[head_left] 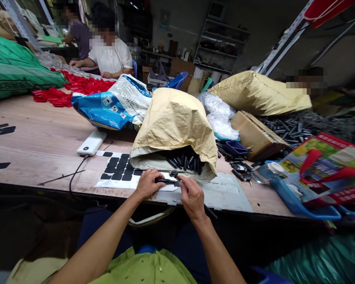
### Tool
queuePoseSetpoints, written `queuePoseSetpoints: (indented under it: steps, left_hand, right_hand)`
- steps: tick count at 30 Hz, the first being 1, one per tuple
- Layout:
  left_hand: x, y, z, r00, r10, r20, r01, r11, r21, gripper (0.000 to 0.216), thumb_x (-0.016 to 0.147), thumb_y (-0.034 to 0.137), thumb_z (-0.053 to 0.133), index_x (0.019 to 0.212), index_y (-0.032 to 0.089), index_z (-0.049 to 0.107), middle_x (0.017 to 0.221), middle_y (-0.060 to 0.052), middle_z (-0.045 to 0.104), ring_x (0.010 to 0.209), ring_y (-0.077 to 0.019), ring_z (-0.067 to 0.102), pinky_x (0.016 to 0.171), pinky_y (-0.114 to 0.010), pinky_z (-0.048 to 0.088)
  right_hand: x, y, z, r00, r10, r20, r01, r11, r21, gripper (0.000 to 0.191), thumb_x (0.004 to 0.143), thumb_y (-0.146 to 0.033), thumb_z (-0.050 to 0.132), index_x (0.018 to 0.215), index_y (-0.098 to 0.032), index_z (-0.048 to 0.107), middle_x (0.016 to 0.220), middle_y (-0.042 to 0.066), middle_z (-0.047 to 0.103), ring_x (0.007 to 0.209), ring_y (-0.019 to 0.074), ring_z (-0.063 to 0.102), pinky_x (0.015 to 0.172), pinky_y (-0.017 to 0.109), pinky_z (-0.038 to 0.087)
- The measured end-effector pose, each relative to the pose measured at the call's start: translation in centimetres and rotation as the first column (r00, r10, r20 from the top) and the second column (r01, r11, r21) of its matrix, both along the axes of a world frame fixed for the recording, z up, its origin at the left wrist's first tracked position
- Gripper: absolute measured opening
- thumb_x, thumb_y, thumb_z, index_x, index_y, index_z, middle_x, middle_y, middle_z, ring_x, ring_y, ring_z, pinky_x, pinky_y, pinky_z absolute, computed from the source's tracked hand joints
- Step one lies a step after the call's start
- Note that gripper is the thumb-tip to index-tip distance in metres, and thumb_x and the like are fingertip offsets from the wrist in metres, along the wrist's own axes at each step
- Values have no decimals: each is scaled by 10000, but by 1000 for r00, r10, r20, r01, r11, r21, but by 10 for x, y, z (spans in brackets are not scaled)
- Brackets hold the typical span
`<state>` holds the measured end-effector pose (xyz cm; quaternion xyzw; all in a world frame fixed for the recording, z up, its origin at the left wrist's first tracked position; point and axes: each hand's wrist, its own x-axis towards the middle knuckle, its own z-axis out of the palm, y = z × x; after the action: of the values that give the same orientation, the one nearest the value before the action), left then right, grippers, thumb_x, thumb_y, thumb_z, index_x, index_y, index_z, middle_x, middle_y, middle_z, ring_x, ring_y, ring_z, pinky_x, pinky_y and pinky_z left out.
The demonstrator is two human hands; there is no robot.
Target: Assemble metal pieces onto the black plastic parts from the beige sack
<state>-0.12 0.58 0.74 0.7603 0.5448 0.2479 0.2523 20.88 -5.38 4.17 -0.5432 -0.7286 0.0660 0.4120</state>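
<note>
- The slim black piece (pixel 164 181) lies in the left hand (pixel 148 184), at the near edge of the surface (pixel 47 161), with the tan sack (pixel 177 114) at about one o'clock from it.
- The left hand is mostly closed, fingers curled round the left end of the black piece, whose other end points to three o'clock.
- The right hand (pixel 193 196), at about four o'clock from the black piece, has thumb and fingertips drawn together on a small dark round-headed piece (pixel 173 173); exactly where they grip is too small to tell.
- The black piece looks light and stiff, likely hard plastic, so a modest pinch should do.
- Its smooth-looking, narrow body could roll or slip; hold it along the sides near the nine o'clock end, leaving the three o'clock end free.
- The round-headed piece seems rigid and easily dropped; best taken below its head.
- The sack looks soft and creased, its mouth at six o'clock showing similar dark pieces (pixel 185 159); gather it by the rim.
</note>
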Motion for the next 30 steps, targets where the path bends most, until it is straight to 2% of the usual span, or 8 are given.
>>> queuePoseSetpoints:
  steps: [5, 11, 16, 22, 26, 30]
  left_hand:
    - [1, -1, 1, 1000, 19, -1, -19, 1000, 0, 183, 798, 343, 766, 971, 286, 771, 948, -10, 690, 1003, -232, 572, 922, -376, 386]
    - [1, 0, 2, 1000, 3, -3, -3, 1000, 2, 179, 798, 345, 781, 958, 266, 762, 980, -16, 688, 999, -230, 565, 910, -370, 383]
    - [0, 0, 3, 1000, -9, -20, 9, 1000, -5, 214, 790, 375, 783, 967, 258, 753, 970, -26, 682, 988, -238, 558, 885, -368, 390]
    - [1, -3, 7, 1000, 3, 10, -3, 1000, 2, 179, 765, 278, 754, 941, 258, 729, 958, -15, 683, 992, -239, 566, 911, -381, 394]
    - [0, -4, 9, 1000, -3, 19, 3, 1000, -5, 172, 747, 237, 726, 916, 245, 698, 940, -11, 677, 978, -237, 564, 913, -381, 397]
    - [-1, -5, 11, 999, -3, 34, 4, 1000, -13, 170, 738, 197, 687, 901, 239, 668, 938, -5, 678, 969, -233, 564, 888, -372, 396]
  right_hand:
    - [-1, -2, -3, 996, 4, 89, 1, 998, -59, 273, 1005, -223, 500, 1167, -235, 719, 988, 56, 724, 933, 192, 671, 845, 287, 522]
    - [-14, 4, -1, 997, 39, 59, -38, 999, -20, 285, 1019, -233, 480, 1193, -228, 706, 1032, 71, 728, 983, 195, 669, 906, 301, 520]
    - [-19, 6, -5, 994, 49, 102, -42, 996, -76, 265, 1003, -228, 507, 1171, -255, 711, 1010, 50, 731, 972, 191, 671, 873, 291, 521]
    - [9, 17, -6, 995, -34, 92, 37, 999, -26, 263, 994, -227, 502, 1145, -238, 717, 1002, 60, 720, 966, 208, 647, 889, 324, 500]
    - [30, 27, -20, 977, -114, 181, 115, 993, 7, 228, 974, -235, 532, 1083, -241, 732, 957, 51, 706, 924, 217, 608, 872, 339, 468]
    - [38, 29, -35, 966, -142, 216, 136, 990, 46, 197, 970, -232, 547, 1041, -233, 730, 931, 51, 686, 901, 221, 570, 857, 337, 446]
